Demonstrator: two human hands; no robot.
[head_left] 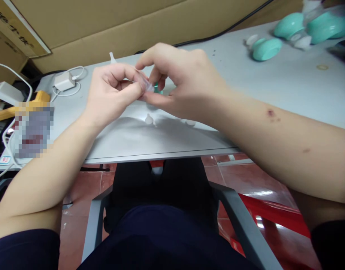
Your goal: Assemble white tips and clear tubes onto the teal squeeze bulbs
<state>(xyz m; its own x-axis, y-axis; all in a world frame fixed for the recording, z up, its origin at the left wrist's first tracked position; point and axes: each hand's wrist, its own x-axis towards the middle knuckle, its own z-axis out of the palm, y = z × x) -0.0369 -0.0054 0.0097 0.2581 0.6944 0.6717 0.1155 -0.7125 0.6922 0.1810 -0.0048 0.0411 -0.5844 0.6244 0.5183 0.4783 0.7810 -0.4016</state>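
A small translucent, soft-looking plastic piece [148,86] is held between the hands above the table. My left hand [113,88] pinches it between thumb and fingers. From the other side my right hand [186,77] closes on it, thumb beneath and index finger curved over the top. Just behind the piece shows a bit of mint-green plastic [159,89], mostly hidden by the right fingers. On the table below lies a white cone-shaped valve-like piece [149,119]. Another white piece [190,122] is partly covered by my right hand. A white nozzle-like tip [112,58] stands behind my left hand.
Several mint-green domed parts with white fittings [266,49] lie at the back right, near a pale ring [322,67]. At left are a white charger [64,81], cables, a yellow tool [40,100] and a blurred-out phone-like object [34,131]. Cardboard [105,26] backs the grey table [127,146].
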